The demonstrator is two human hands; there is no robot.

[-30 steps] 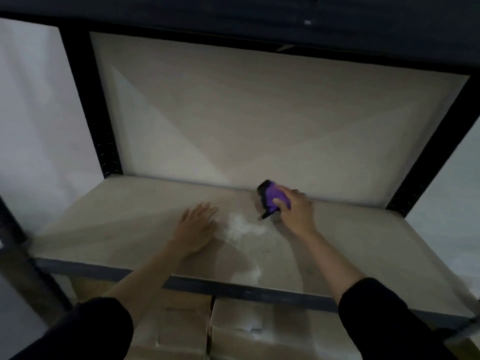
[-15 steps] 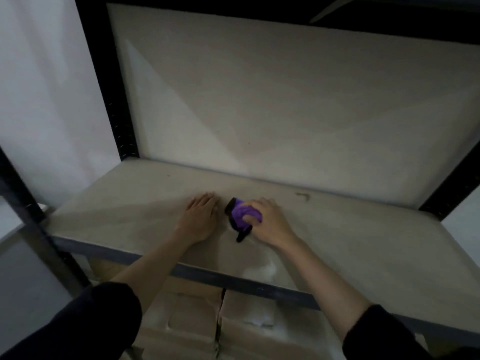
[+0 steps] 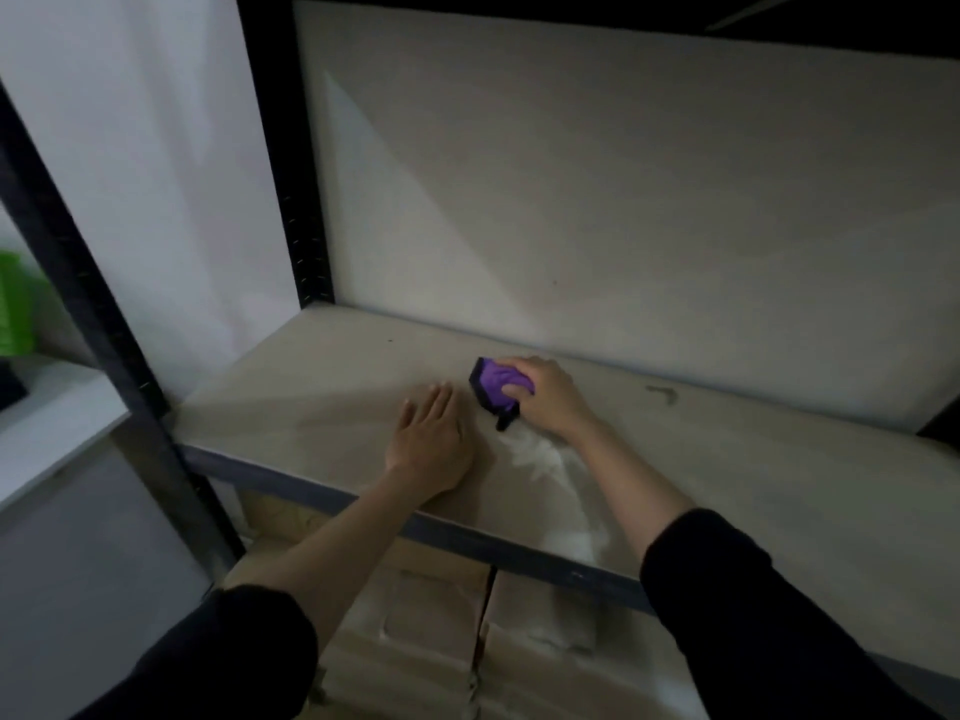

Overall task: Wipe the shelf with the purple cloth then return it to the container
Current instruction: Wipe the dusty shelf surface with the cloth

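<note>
The purple cloth (image 3: 498,383) is pressed onto the shelf (image 3: 753,459) at frame centre by the curled fingers of the right hand (image 3: 545,394), while the left hand (image 3: 428,449) is laid flat, open, apparently for support.

Over the last second the right hand (image 3: 545,400) has swept the purple cloth (image 3: 496,386) leftward across the shelf (image 3: 779,485) to just at the two o'clock side of the left hand (image 3: 428,449), then pushed it toward twelve o'clock, nearer the back panel (image 3: 623,200).
</note>
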